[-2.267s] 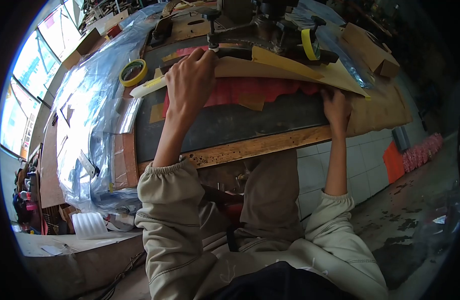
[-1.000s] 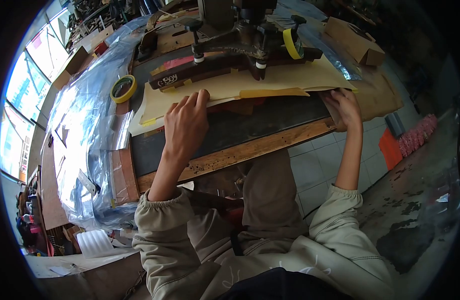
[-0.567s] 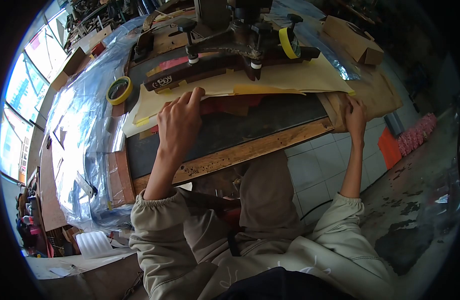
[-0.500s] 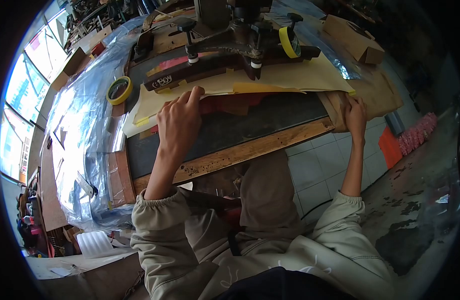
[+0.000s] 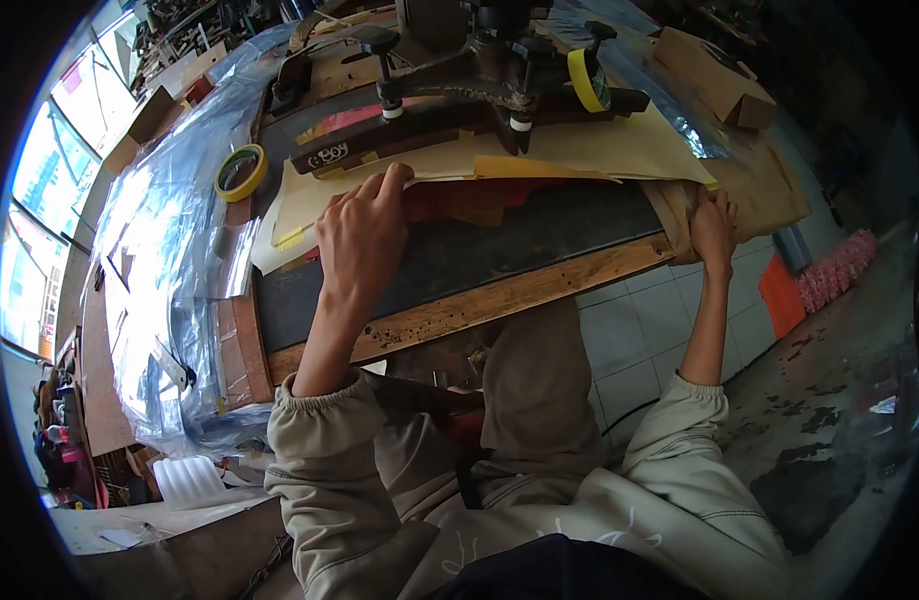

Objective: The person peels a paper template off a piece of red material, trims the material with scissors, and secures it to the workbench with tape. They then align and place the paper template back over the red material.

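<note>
I've got the left hand (image 5: pixel 363 230) pinching the cream sheet (image 5: pixel 599 148)! My right hand (image 5: pixel 713 230) curls against the brown covering (image 5: pixel 764 195); I can't tell its grip.

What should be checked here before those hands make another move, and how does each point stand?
1. Left hand gripping the near edge of the large cream paper sheet: ok.
2. Right hand touching the wrinkled brown sheet: ok.
3. Cream sheet lying flat: not ok; its near edge is lifted.
4. Thin red material underneath firmly fixed: cannot tell.
5. Round yellow tape roll at left, clear of the cream sheet: ok.
</note>
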Action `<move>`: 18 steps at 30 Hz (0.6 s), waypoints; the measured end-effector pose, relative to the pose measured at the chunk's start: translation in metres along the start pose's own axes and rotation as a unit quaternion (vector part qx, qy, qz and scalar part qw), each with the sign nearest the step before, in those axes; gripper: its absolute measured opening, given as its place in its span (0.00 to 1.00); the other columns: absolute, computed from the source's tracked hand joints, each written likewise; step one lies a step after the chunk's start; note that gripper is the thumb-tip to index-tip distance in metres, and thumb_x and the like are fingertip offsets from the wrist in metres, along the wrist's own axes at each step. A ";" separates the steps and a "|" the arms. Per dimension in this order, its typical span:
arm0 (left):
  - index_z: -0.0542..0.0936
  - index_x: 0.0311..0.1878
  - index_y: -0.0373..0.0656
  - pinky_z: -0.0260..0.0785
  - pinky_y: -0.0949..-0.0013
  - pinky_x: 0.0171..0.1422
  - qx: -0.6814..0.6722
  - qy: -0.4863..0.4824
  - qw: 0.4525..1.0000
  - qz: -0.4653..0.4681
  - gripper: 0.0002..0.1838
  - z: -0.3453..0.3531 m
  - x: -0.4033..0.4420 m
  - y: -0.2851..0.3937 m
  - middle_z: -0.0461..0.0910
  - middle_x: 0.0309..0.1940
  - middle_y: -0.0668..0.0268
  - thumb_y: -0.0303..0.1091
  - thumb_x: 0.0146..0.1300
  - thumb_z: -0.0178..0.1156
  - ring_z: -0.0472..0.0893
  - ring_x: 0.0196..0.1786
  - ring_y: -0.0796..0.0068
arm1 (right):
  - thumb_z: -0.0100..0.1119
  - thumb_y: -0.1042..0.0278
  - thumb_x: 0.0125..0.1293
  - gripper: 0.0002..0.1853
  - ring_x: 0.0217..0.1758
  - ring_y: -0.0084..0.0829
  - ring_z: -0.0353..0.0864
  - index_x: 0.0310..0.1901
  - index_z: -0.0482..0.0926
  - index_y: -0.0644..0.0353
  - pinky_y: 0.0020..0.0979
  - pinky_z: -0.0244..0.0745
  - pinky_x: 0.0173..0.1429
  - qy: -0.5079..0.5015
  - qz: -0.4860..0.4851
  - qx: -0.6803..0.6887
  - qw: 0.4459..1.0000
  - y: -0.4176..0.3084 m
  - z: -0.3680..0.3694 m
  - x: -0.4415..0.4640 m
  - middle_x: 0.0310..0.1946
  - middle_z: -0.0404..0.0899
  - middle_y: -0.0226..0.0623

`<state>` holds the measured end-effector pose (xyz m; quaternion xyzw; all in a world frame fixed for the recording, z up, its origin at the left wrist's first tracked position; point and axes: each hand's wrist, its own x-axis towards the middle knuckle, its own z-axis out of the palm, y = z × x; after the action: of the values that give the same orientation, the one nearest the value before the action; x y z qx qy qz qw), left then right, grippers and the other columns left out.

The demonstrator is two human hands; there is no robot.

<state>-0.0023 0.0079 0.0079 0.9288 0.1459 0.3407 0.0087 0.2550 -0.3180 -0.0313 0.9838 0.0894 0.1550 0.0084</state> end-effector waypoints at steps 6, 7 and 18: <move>0.75 0.44 0.51 0.73 0.56 0.41 -0.005 0.007 1.000 -0.005 0.18 -0.001 -0.001 0.000 0.82 0.34 0.62 0.19 0.51 0.52 0.82 0.36 0.55 | 0.43 0.70 0.63 0.19 0.60 0.46 0.62 0.56 0.68 0.57 0.57 0.62 0.57 0.073 -0.014 0.042 0.996 0.008 0.018 0.002 0.54 0.65 0.43; 0.75 0.44 0.51 0.73 0.56 0.41 -0.008 0.009 1.000 -0.002 0.18 -0.001 -0.001 0.000 0.82 0.34 0.62 0.19 0.51 0.52 0.82 0.36 0.55 | 0.44 0.70 0.62 0.19 0.60 0.46 0.62 0.56 0.68 0.58 0.58 0.62 0.56 0.102 -0.021 0.056 0.993 0.010 0.023 0.004 0.54 0.64 0.44; 0.74 0.41 0.47 0.73 0.60 0.41 0.001 0.001 1.000 0.025 0.11 -0.004 -0.008 0.001 0.81 0.31 0.64 0.23 0.54 0.52 0.82 0.36 0.61 | 0.51 0.71 0.60 0.19 0.45 0.49 0.77 0.53 0.75 0.63 0.41 0.71 0.50 0.004 -0.096 0.200 0.975 0.030 0.011 0.036 0.42 0.76 0.54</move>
<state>-0.0103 0.0046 0.0060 0.9316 0.1234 0.3420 -0.0008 0.2976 -0.3409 -0.0297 0.9517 0.2130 0.1367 -0.1739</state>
